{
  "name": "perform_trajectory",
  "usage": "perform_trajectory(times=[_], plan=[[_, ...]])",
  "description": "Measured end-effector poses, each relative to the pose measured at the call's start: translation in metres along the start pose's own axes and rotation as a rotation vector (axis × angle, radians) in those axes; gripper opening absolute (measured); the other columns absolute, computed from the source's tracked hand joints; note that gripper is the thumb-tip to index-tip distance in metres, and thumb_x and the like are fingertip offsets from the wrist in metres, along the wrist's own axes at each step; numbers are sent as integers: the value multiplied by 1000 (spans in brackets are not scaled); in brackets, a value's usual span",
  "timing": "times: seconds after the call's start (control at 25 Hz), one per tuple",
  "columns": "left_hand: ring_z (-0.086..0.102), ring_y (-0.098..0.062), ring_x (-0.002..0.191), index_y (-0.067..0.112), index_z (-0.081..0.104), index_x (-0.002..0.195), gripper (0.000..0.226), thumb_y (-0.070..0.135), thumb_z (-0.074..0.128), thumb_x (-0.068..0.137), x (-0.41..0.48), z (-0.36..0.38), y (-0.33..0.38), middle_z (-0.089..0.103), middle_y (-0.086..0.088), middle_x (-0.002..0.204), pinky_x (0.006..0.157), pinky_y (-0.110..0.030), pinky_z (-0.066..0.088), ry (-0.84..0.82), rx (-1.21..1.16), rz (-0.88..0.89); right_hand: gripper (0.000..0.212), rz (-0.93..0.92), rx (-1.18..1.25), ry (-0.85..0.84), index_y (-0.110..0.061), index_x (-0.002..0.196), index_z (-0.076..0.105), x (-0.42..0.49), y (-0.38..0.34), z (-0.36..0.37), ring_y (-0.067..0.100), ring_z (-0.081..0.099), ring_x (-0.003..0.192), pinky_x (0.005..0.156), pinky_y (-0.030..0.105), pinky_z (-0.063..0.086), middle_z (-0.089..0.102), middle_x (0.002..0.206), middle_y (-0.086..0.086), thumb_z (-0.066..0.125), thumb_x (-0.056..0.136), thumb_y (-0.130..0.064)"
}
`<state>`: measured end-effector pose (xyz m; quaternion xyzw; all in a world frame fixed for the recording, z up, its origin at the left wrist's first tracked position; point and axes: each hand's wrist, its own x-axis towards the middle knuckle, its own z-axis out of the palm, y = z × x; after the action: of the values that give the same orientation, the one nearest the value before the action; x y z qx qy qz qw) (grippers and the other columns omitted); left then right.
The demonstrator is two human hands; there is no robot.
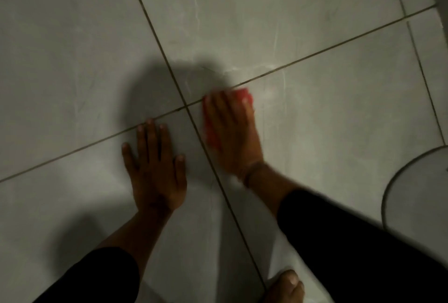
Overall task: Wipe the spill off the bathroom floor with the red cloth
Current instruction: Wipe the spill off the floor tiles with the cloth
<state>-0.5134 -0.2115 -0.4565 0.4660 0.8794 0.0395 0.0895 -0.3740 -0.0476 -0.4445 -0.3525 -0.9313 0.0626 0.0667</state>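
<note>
The red cloth [211, 130] lies on the grey tiled floor [315, 120], right beside the crossing of two grout lines. My right hand [232, 133] presses flat on top of it, so only red edges show at the fingertips and along the left side. The hand and cloth are blurred. My left hand [155, 169] rests flat on the tile to the left, fingers spread, holding nothing. A pale wet-looking streak [244, 69] sits just beyond the cloth near the grout line; the spill's outline is unclear in the dim light.
A rounded white fixture base [417, 196] curves into view at the right edge. A bare foot [286, 285] stands at the bottom, right of centre. Dark shadow covers the tiles ahead of my hands.
</note>
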Motion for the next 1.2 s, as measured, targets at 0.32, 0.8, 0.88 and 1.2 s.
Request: perform_trajectory(times=[0.32, 0.8, 0.88, 1.2], plan=[[8, -32, 170, 16, 4, 173, 76, 50, 21, 108, 0, -3, 1, 6, -13, 183, 133, -62, 6, -26, 3, 0, 74, 378, -42, -238, -8, 170, 23, -138, 111, -52, 34, 8, 170, 132, 67, 20, 28, 177, 21, 27, 111, -52], [4, -29, 170, 17, -1, 173, 77, 50, 20, 107, 1, -6, 4, 2, -11, 183, 134, -59, 4, -59, 48, -21, 77, 37, -59, -242, -14, 172, 21, -67, 133, -44, 38, 21, 168, 134, 61, 17, 23, 180, 14, 30, 108, -55], [2, -29, 170, 17, -3, 173, 77, 52, 15, 107, 1, -5, 4, 0, -10, 183, 135, -60, 4, -62, 44, -15, 78, 287, -62, -172, -11, 172, 20, -9, 148, -45, 38, 17, 169, 136, 60, 13, 19, 181, 15, 31, 108, -53], [5, -35, 169, 12, 5, 173, 80, 44, 31, 104, 1, -13, 7, 4, -16, 182, 132, -66, 4, -108, 16, 8, 74, -225, 158, -233, -19, 170, 31, -86, -35, -14, 30, 24, 167, 137, 49, 11, 33, 178, 5, 47, 104, -46]])
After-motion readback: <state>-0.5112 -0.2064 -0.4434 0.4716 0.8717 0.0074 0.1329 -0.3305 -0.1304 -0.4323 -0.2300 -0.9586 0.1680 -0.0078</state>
